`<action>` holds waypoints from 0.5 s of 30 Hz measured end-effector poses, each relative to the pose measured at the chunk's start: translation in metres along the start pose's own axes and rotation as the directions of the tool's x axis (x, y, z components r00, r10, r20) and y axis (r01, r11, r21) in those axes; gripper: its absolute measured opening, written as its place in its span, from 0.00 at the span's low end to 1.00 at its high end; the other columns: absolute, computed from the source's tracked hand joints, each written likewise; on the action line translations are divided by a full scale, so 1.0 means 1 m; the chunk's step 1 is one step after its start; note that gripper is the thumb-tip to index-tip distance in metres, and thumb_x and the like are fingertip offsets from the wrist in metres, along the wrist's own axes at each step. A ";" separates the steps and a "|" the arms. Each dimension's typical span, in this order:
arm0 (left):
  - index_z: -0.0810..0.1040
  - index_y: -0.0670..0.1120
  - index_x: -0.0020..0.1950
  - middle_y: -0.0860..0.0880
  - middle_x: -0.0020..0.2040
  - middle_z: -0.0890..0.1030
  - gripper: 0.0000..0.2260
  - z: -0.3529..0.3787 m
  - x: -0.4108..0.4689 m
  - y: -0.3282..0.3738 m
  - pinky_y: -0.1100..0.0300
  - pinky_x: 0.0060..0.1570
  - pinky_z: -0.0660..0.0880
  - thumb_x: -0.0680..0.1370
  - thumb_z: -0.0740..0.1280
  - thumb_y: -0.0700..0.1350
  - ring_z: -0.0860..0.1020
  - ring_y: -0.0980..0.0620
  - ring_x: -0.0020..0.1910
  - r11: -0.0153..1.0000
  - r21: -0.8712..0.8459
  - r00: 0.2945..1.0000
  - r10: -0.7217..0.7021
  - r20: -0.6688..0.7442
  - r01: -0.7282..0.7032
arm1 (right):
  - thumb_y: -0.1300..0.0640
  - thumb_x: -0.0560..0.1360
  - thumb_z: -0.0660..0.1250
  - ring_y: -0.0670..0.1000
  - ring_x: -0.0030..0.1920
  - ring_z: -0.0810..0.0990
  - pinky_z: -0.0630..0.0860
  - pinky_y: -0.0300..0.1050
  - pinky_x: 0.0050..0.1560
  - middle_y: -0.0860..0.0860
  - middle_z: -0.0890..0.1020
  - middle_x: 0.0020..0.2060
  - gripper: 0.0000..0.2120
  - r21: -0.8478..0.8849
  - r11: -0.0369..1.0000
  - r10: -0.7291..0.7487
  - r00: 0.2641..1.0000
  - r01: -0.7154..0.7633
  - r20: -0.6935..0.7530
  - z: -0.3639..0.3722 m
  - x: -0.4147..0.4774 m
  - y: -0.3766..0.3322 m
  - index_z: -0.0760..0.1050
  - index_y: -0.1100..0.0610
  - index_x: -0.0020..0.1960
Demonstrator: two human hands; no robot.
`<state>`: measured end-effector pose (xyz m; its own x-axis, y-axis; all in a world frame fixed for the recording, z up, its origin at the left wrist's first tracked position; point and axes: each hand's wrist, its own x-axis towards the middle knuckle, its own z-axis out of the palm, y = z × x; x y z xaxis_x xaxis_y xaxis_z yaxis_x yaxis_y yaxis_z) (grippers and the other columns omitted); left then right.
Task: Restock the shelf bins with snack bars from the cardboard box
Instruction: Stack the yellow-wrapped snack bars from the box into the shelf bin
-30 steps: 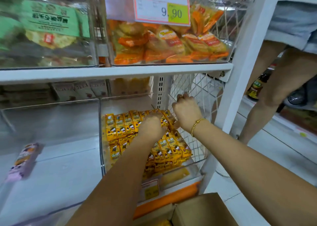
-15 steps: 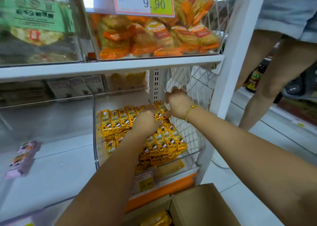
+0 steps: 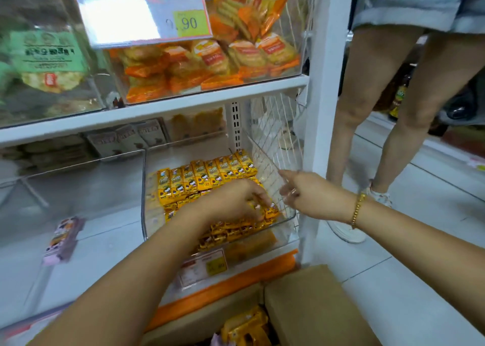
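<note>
Here, the white shelf unit [image 3: 325, 83] is filling most of the view, and a second person's legs [image 3: 367, 104] are standing just beside its right post. The cardboard box [image 3: 315, 306] is sitting open on the floor below the lowest shelf, with yellow packs [image 3: 246, 327] showing inside it. The clear bin [image 3: 143, 188] is resting on the lower shelf and is carrying rows of yellow snack bars [image 3: 204, 175]. The left hand [image 3: 231, 201] is reaching into this bin with fingers curled downward, the fingertips [image 3: 259, 209] touching the front bars; blur is hiding whether it is gripping one. The right hand [image 3: 312, 196] is hovering at the bin's right wall, index finger extended, the other fingers loosely bent and holding nothing. A purple pack [image 3: 63, 238] is lying in the neighbouring bin. A gold bracelet [image 3: 357, 211] is circling the right wrist.
</note>
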<state>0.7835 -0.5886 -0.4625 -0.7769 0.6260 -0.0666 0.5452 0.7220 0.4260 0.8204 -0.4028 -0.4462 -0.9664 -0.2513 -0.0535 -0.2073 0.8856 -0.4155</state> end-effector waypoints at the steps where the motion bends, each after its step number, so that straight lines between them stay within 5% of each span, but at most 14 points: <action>1: 0.81 0.52 0.57 0.52 0.53 0.78 0.15 0.002 0.004 0.005 0.67 0.48 0.69 0.71 0.74 0.44 0.74 0.55 0.52 0.996 0.072 0.997 0.056 0.061 -0.061 | 0.65 0.76 0.62 0.58 0.56 0.78 0.74 0.51 0.57 0.59 0.79 0.58 0.17 0.055 0.998 0.008 0.999 -0.011 0.040 0.001 -0.005 0.006 0.71 0.64 0.65; 6: 0.77 0.50 0.64 0.46 0.63 0.68 0.21 0.018 0.018 0.013 0.65 0.61 0.61 0.72 0.71 0.40 0.66 0.48 0.64 0.922 0.329 0.960 0.123 0.252 -0.205 | 0.72 0.74 0.59 0.52 0.55 0.81 0.76 0.49 0.57 0.55 0.84 0.52 0.22 0.236 0.972 -0.024 0.996 0.002 0.090 0.016 -0.028 0.037 0.75 0.59 0.65; 11: 0.66 0.55 0.73 0.47 0.70 0.57 0.34 0.016 0.023 0.009 0.60 0.66 0.60 0.69 0.74 0.47 0.57 0.47 0.68 0.783 0.545 0.912 0.067 0.404 -0.299 | 0.65 0.75 0.64 0.48 0.52 0.80 0.74 0.31 0.47 0.50 0.83 0.52 0.19 0.223 0.972 -0.093 0.993 0.075 0.068 0.023 -0.030 0.044 0.76 0.52 0.64; 15: 0.64 0.55 0.73 0.45 0.73 0.51 0.34 0.013 0.021 0.010 0.49 0.67 0.66 0.69 0.74 0.52 0.51 0.43 0.72 0.667 0.648 0.887 0.043 0.459 -0.368 | 0.67 0.72 0.66 0.51 0.47 0.83 0.79 0.48 0.54 0.53 0.84 0.47 0.18 0.398 0.917 -0.050 0.994 0.008 0.097 0.021 -0.026 0.045 0.79 0.54 0.59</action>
<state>0.7770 -0.5646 -0.4711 -0.5211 0.7222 -0.4548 0.8535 0.4418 -0.2764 0.8390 -0.3642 -0.4825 -0.9356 -0.3321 -0.1199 -0.1373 0.6550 -0.7430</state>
